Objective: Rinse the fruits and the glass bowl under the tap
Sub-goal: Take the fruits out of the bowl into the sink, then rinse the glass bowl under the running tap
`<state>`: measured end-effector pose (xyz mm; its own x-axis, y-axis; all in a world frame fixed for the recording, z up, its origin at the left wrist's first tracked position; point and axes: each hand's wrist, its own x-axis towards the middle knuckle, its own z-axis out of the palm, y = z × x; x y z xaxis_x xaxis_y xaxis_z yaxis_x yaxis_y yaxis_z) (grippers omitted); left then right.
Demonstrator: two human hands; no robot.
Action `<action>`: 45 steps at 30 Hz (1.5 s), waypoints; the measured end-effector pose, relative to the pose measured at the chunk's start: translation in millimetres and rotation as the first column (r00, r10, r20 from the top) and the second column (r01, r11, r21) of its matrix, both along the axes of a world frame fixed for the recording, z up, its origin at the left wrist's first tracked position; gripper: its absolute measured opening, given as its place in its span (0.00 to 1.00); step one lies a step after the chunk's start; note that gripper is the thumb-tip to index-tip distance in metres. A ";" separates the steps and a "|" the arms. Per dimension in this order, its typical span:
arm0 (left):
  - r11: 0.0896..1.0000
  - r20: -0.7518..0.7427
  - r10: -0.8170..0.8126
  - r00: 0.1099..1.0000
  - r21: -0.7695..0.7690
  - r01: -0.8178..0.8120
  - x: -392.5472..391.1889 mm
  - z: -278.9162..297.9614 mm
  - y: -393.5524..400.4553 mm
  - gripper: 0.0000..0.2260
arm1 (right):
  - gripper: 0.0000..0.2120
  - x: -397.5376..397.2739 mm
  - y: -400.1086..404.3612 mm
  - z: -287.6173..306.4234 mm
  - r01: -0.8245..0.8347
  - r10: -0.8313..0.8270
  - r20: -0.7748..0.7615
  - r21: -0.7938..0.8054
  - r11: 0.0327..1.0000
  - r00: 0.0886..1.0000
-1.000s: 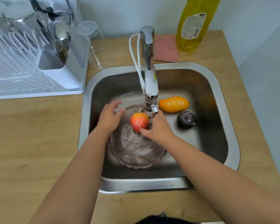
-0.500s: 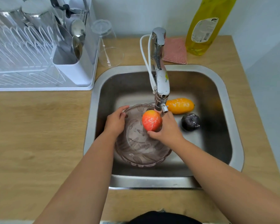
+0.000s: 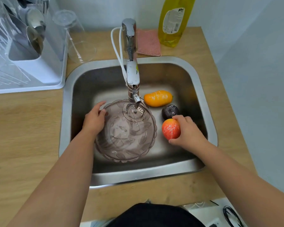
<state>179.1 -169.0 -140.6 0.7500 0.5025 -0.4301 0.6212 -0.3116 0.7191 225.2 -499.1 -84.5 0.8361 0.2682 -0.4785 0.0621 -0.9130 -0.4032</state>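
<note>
A tinted glass bowl sits in the steel sink, its far part under the tap spout. My left hand holds the bowl's left rim. My right hand grips a red-orange fruit, wet with droplets, just right of the bowl, low over the sink floor. An orange-yellow fruit and a dark purple fruit lie on the sink floor behind it, to the right of the tap.
A white dish rack with spoons stands at the back left, an upturned clear glass beside it. A pink sponge cloth and a yellow dish-soap bottle stand behind the sink. Wooden counter surrounds the sink.
My right hand carried the red-orange fruit from under the tap above the bowl rightward and down beside the bowl. My left hand stays on the bowl's rim.
</note>
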 end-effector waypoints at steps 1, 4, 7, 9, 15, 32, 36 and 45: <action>1.000 -0.009 -0.012 1.000 0.000 0.012 -0.5 -0.1 0.6 0.18 | 0.43 1.4 2.2 -1.7 -0.011 0.011 -0.031 -0.011 1.000 0.999; 0.999 -0.018 -0.037 0.999 0.006 0.037 -1.5 0.1 0.8 0.20 | 0.43 5.4 9.0 -5.9 -0.038 0.036 -0.114 -0.016 0.999 0.993; 0.999 -0.017 -0.038 0.999 0.031 0.038 -1.2 -1.4 1.2 0.18 | 0.42 4.5 9.5 -8.9 -0.074 0.069 -0.112 -0.047 0.996 0.991; 0.997 -0.031 -0.036 0.999 0.062 0.037 -0.7 -3.7 1.6 0.17 | 0.43 3.4 9.3 -9.7 -0.100 0.093 -0.096 -0.074 0.992 0.991; 0.994 -0.067 -0.042 0.997 0.102 0.049 -2.2 -2.1 -1.6 0.16 | 0.44 1.0 9.7 -8.3 -0.128 0.114 -0.100 -0.150 0.980 0.988; 0.998 0.060 0.040 0.997 0.037 -0.043 -27.9 44.2 -5.7 0.15 | 0.34 63.7 37.1 91.8 -0.175 0.175 0.004 0.026 0.984 0.984; 0.988 0.072 0.140 0.987 -0.069 -0.136 -34.7 52.1 -10.5 0.15 | 0.19 103.9 77.2 120.4 -0.130 0.061 0.181 0.399 0.908 0.982; 0.695 -0.049 0.494 0.868 -0.578 -0.428 -49.1 51.0 -21.1 0.17 | 0.18 154.4 161.1 121.7 -0.195 0.091 0.228 0.489 0.850 0.969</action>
